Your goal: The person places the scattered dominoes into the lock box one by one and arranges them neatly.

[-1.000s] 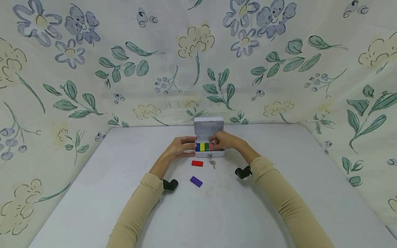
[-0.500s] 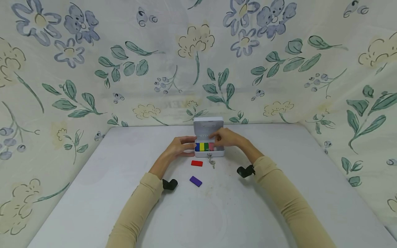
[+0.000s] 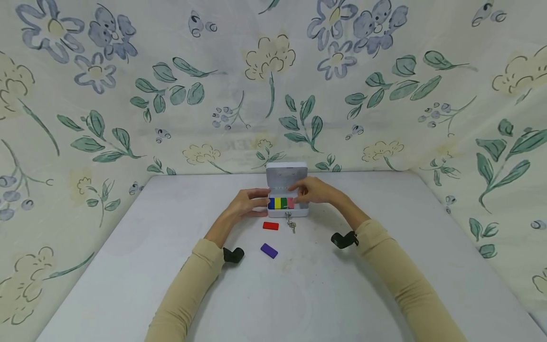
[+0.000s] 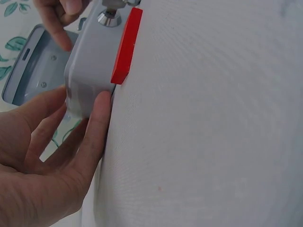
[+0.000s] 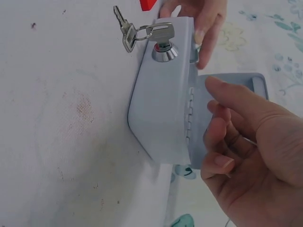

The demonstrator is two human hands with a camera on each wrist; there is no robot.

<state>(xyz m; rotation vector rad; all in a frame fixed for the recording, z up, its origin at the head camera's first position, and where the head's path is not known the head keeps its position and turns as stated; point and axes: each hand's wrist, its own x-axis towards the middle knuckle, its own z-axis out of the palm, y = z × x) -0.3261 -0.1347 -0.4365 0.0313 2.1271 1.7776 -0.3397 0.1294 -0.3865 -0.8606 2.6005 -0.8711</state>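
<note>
A small pale-grey lock box (image 3: 295, 213) stands near the table's back edge with its lid (image 3: 287, 176) raised. Inside, at its left, a blue block (image 3: 271, 204), a yellow block (image 3: 278, 203), a green block (image 3: 284, 203) and a pink block (image 3: 290, 203) line up side by side. My left hand (image 3: 245, 204) rests its fingertips against the box's left end, fingers spread. Over the right part of the box, my right hand (image 3: 316, 190) hovers with fingers loosely bent; the right wrist view shows nothing between them. A key (image 5: 162, 32) sits in the front lock.
In front of the box lies a red block (image 3: 270, 226), and nearer to me a purple block (image 3: 269, 251). Spare keys (image 3: 292, 224) dangle from the lock on a ring. Flower-patterned cloth (image 3: 273, 95) rises behind the white table (image 3: 299, 294).
My right hand has drawn slightly to the right, away from the pink block, uncovering more of the box's right part. My left hand has stayed at the box's end.
</note>
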